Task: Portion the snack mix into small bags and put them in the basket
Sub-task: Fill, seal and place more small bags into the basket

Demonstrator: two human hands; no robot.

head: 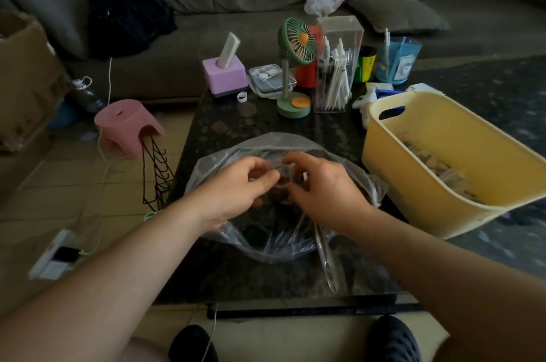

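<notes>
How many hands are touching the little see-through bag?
2. The left hand pinches the small clear bag from the left, and the right hand pinches it from the right, both above the big plastic bag on the table.

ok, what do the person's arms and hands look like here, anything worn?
Both forearms are bare as far as the frame shows: no sleeves in view. The left hand and right hand wear no gloves. No watch, ring or wristband is visible, and no markings. Two dark shoes show at the bottom edge.
</notes>
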